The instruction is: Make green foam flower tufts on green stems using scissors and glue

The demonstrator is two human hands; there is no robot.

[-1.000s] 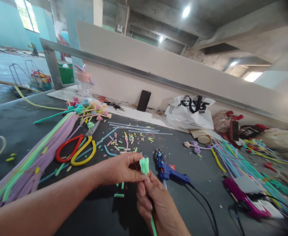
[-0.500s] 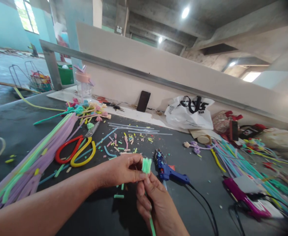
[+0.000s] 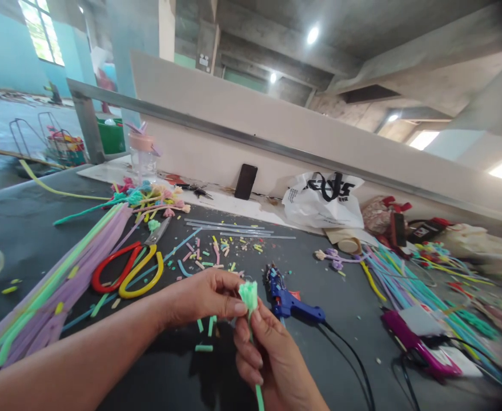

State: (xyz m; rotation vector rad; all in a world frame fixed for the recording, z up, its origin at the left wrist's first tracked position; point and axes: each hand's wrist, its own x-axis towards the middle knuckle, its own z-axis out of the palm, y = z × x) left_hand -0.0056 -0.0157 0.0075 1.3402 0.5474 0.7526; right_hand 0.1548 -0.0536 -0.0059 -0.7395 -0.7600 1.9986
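Note:
Between my two hands is a light green pipe cleaner flower [image 3: 248,295], its short bundled pieces pointing up at the top of a green stem. My left hand [image 3: 216,294] pinches the side of the bundle with thumb and fingers. Just below the bundle, my right hand [image 3: 270,345] is closed around the stem, whose lower end comes out beneath the fingers. Right of my hands lies a blue hot glue gun [image 3: 293,305] with a black cord. Scissors [image 3: 141,271] with red and yellow handles lie to the left. Cut pipe cleaner bits [image 3: 203,347] are scattered around.
Long pipe cleaners [image 3: 68,271] lie at left, more [image 3: 398,274] at right. Clear glue sticks [image 3: 237,227] lie behind my hands. A phone [image 3: 246,181], a bottle [image 3: 143,157] and a white bag [image 3: 323,202] stand along the back. A magenta device [image 3: 417,345] sits at right.
The green bundle has turned and tilted slightly between my fingers, so its top now looks more like a ragged cup. Both hands keep hold of it. The whole view has shifted a little.

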